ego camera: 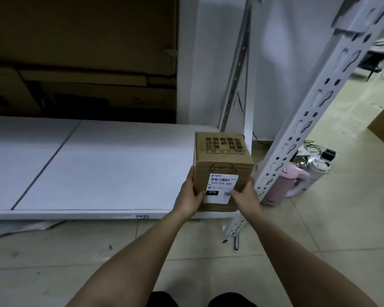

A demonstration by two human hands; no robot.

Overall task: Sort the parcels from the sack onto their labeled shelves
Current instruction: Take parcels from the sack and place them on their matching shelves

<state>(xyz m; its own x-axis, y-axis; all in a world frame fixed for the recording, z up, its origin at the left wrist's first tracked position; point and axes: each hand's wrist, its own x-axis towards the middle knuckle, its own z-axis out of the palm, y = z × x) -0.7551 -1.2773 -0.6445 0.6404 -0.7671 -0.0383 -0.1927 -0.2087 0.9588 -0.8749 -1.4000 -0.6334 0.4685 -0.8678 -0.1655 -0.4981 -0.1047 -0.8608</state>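
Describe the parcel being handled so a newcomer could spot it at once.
On the low white shelf, at its right end by the perforated upright, sits a small brown box held by the left hand and right hand. It alone bears handwritten "6-3" above a white barcode label.

Both arms outstretched; left hand [190, 196] and right hand [245, 197] gripping.

head cam: I had one wide view from head height | faced forward and down | close over a low white shelf [93, 165] and tiled floor [319, 240] | forearms entered from bottom edge
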